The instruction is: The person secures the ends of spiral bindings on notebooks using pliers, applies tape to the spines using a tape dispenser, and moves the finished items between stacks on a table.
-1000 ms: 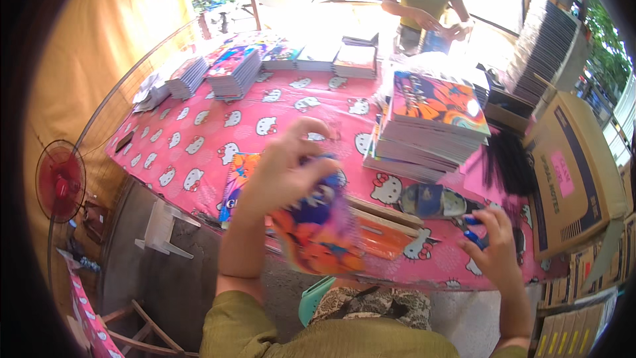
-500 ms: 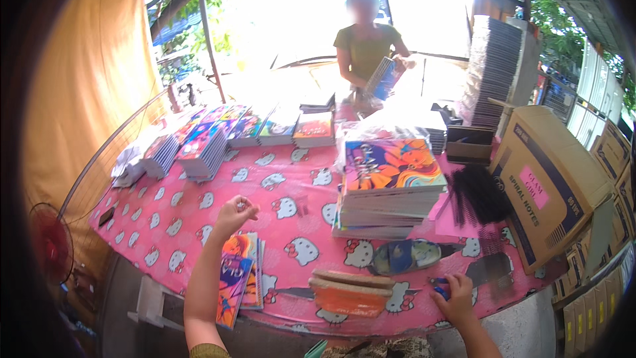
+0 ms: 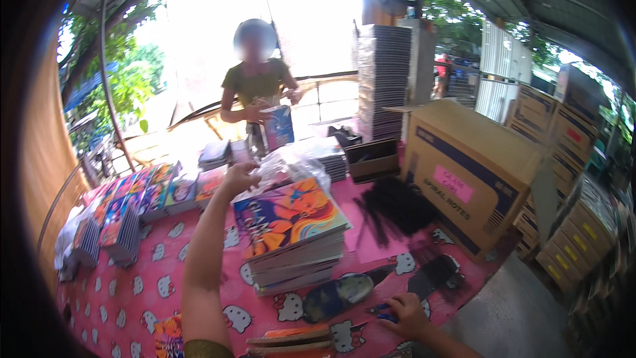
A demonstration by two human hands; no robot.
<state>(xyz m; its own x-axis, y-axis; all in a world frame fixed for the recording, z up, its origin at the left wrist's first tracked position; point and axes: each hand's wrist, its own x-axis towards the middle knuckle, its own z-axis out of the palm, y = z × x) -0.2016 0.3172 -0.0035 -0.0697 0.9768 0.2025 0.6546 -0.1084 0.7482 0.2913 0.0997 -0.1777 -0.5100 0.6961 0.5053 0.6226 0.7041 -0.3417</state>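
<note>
My left hand (image 3: 240,179) reaches over the table with its fingers apart and nothing in them. It is just beyond the far left corner of a tall stack of notebooks (image 3: 291,219) with orange and purple covers. My right hand (image 3: 405,317) rests near the table's front edge, its fingers closed around blue-handled pliers (image 3: 384,313); the palm hides part of the tool. To the left of that hand lies a dark oblong object (image 3: 339,297) with a mottled top. Under my left forearm, a colourful notebook (image 3: 169,337) shows only in part.
Clear plastic (image 3: 291,166) lies behind the stack. Black spiral coils (image 3: 397,205) sit beside a large cardboard box (image 3: 464,172) at the right. Notebook piles (image 3: 119,235) line the far left. Across the pink table (image 3: 199,258), a person (image 3: 257,86) holds a blue notebook (image 3: 278,127).
The view has swung right and moved nearer the stack. My left hand has gone from above the loose notebooks at the front left to the stack's far side. My right hand still holds the pliers.
</note>
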